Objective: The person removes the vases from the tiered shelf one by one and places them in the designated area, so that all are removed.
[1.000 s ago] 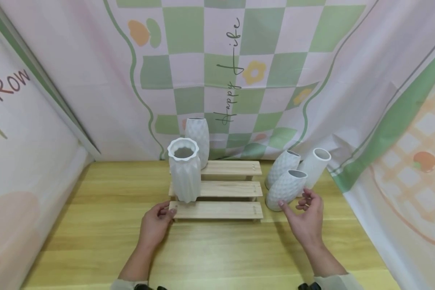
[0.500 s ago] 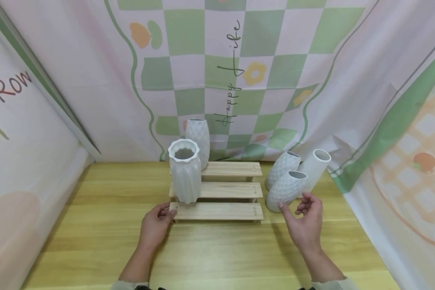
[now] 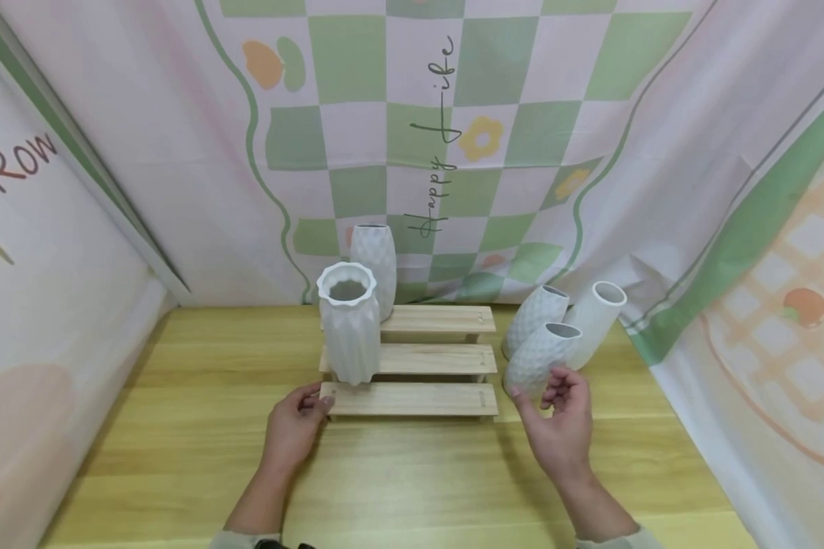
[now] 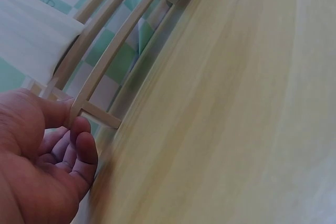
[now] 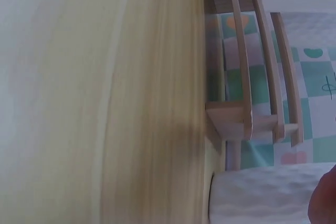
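A three-tier wooden shelf rack stands on the table. My left hand pinches the left end of its lowest tier; in the left wrist view the thumb lies on top, with fingertips below. A fluted white vase stands on the middle tier at the left, partly covering a taller dimpled vase on the top tier. My right hand is at the front of a tilted-looking dimpled vase, its fingers loosely bent. Whether the thumb touches that vase I cannot tell.
Behind the front dimpled vase stand another dimpled vase and a smoother white vase. The wooden table meets a checkered cloth backdrop at its far edge. Cloth walls close in both sides.
My right hand has shifted left across the front of the nearest dimpled vase. The left hand, the rack and the vases stay where they were.
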`<state>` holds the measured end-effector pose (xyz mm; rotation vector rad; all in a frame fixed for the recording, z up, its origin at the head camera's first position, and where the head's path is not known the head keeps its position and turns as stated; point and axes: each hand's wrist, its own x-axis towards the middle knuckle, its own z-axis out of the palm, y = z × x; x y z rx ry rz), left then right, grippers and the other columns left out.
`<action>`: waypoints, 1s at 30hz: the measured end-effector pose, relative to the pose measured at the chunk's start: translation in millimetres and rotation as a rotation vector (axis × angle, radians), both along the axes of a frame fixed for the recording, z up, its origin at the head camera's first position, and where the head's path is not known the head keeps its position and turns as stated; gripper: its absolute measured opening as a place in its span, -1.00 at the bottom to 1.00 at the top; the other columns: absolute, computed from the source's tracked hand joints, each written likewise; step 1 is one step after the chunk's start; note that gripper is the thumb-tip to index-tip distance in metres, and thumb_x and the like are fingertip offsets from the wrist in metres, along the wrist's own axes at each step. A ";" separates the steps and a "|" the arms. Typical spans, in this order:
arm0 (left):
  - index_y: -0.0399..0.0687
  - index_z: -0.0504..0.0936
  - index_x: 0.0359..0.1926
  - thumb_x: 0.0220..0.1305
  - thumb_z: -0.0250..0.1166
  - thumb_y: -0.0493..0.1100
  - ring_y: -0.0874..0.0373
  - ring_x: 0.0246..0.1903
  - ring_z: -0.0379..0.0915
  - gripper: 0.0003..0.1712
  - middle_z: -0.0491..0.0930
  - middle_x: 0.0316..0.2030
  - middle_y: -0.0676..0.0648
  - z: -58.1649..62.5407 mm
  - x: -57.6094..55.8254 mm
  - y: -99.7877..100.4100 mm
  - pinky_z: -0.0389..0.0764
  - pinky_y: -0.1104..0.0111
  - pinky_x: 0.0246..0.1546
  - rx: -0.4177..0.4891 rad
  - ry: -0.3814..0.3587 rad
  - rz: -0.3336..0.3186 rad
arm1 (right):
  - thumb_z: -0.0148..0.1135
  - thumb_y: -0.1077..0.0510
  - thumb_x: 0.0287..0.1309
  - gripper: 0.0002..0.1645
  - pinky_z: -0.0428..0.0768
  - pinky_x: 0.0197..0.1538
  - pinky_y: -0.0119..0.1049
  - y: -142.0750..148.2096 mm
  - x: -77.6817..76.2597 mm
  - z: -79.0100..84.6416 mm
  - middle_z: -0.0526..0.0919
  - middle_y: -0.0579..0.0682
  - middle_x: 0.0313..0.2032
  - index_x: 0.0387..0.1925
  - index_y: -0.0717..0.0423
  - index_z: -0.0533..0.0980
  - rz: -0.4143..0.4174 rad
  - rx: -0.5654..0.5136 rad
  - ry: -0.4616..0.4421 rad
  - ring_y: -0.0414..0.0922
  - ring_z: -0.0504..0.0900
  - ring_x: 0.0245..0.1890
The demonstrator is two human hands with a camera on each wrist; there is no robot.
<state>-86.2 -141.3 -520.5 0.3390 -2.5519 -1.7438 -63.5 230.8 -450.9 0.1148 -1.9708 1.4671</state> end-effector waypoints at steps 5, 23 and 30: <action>-0.21 0.66 0.21 0.37 0.43 -0.06 0.11 -0.23 0.65 -0.52 0.73 -0.17 -0.11 0.3 0.2 -0.9 0.63 0.36 -0.24 0.001 -0.001 0.003 | 0.44 0.70 -0.16 -0.24 0.42 -0.28 -0.47 -6.2 -7.6 -12.4 0.35 0.18 -0.18 0.10 0.58 0.28 0.072 -0.065 0.006 -0.06 0.34 -0.32; -0.25 0.62 0.23 0.36 0.43 -0.08 0.12 -0.24 0.67 -0.48 0.73 -0.16 -0.13 -0.2 -0.8 -1.5 0.64 0.38 -0.26 0.032 -0.011 -0.005 | 0.49 0.59 -0.07 -0.32 0.45 -0.26 -0.25 -62.3 -5.5 19.6 0.37 0.13 -0.16 0.07 0.51 0.33 0.189 -0.039 -0.121 0.00 0.37 -0.28; -0.27 0.62 0.23 0.35 0.43 -0.12 0.13 -0.29 0.67 -0.49 0.72 -0.19 -0.13 -0.3 -1.5 -0.8 0.64 0.39 -0.28 0.051 -0.012 -0.002 | 0.51 0.56 -0.07 -0.29 0.49 -0.21 -0.26 -77.5 -7.1 20.7 0.37 0.45 -0.10 0.10 0.53 0.33 0.232 -0.036 -0.175 0.12 0.39 -0.24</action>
